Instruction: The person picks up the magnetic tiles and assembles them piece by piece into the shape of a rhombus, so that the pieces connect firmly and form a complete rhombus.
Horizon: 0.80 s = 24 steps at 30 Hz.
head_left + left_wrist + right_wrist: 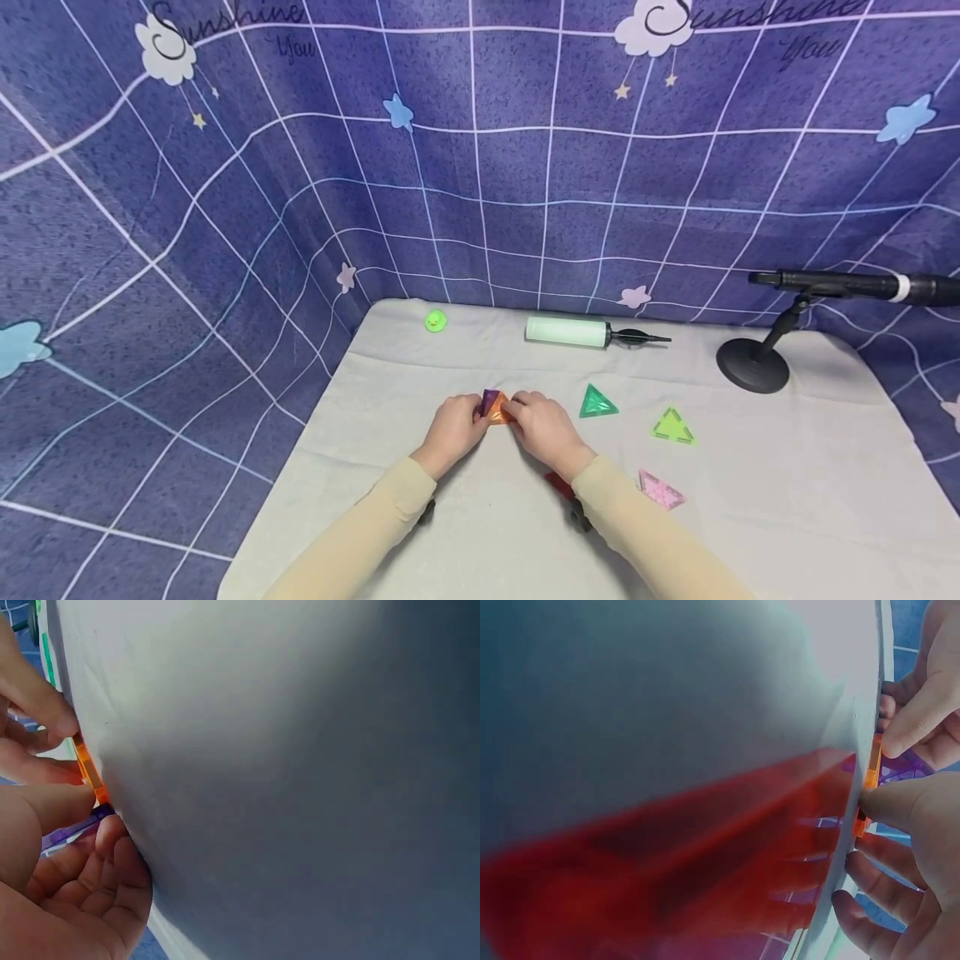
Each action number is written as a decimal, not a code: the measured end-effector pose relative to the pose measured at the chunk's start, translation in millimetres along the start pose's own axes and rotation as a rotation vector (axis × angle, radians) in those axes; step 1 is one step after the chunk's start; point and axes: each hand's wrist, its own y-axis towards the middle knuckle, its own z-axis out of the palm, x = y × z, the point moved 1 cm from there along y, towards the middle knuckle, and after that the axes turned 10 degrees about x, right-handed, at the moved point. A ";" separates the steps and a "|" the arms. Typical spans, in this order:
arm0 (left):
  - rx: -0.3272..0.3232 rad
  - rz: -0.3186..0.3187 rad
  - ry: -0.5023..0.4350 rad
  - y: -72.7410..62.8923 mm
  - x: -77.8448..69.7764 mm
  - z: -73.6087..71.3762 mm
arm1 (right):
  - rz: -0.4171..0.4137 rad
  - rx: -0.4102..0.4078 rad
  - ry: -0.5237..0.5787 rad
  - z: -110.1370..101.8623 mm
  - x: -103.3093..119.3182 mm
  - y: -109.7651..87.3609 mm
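Note:
In the head view an orange triangular tile and a purple tile meet edge to edge near the middle of the white-covered table. My left hand pinches the purple tile between thumb and fingers; its thumb lies close to the orange edge in the left wrist view. With thumb and fingers my right hand grips the orange tile from its right side. A red translucent tile lies partly under the right forearm and looms large and blurred in the right wrist view. The fingers hide parts of both held tiles.
To the right lie a green triangle, a lime triangle and a pink tile. A pale green hand pump, a green duck toy and a black stand with a microphone-like rod stand along the back, before a blue curtain.

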 end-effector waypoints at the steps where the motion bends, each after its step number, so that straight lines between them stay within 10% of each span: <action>1: 0.004 -0.003 -0.004 0.0 0.6 0.5 | 0.002 0.002 0.003 0.4 -0.7 -0.4; 24: 0.021 -0.028 -0.034 -2.9 -0.2 1.5 | 0.118 -0.058 0.112 -27.7 -60.0 -30.1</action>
